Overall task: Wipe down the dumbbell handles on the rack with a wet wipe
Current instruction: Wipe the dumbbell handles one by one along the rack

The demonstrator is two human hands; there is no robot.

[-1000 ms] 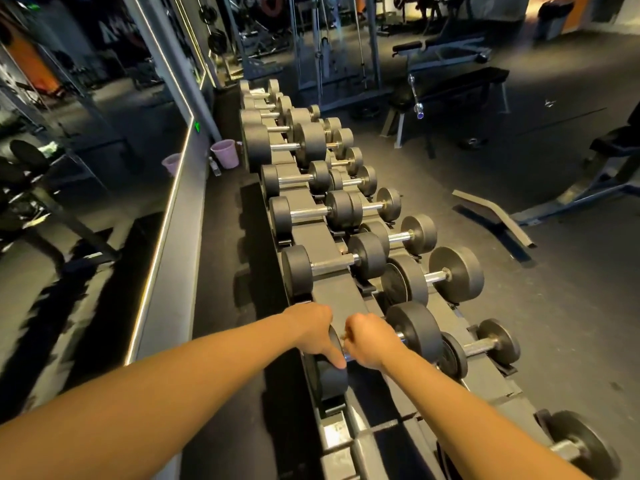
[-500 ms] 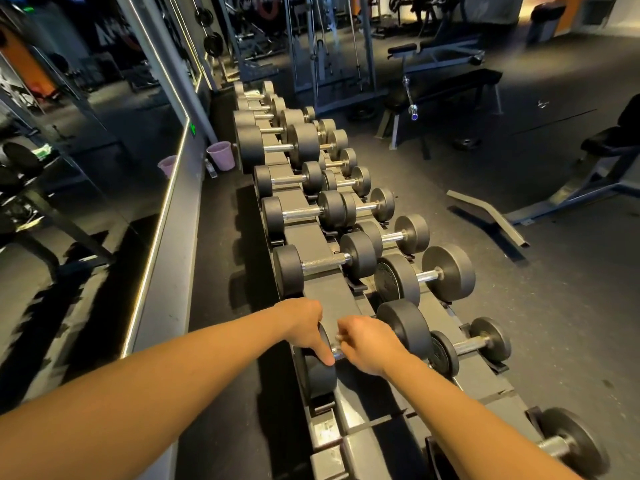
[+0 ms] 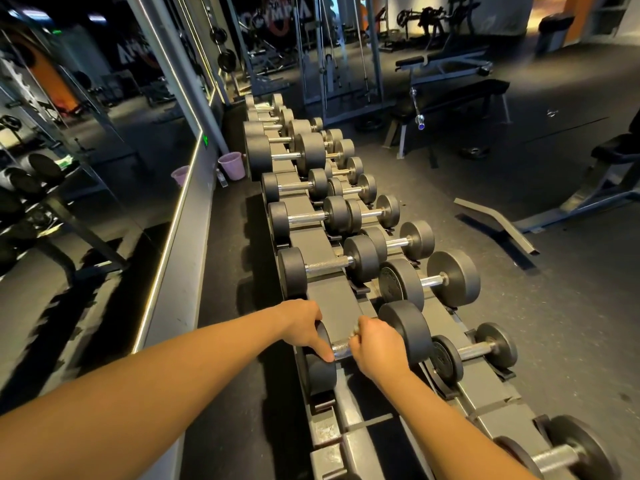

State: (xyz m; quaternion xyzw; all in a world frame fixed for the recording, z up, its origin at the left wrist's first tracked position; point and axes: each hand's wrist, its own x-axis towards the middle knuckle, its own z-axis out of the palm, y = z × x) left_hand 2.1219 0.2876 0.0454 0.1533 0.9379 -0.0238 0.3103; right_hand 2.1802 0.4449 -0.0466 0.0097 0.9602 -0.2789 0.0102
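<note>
Two hands gripped one dumbbell (image 3: 407, 332) on the rack (image 3: 332, 299): fingers of the right hand (image 3: 375, 348) curled round its handle (image 3: 341, 350), fingers of the left hand (image 3: 304, 327) curled over the weight head (image 3: 322, 375) beside them.

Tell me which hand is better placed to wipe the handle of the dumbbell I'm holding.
The right hand: it grips the chrome handle of that dumbbell. The left hand holds the dumbbell's left head, likely steadying it. No wipe shows.
</note>
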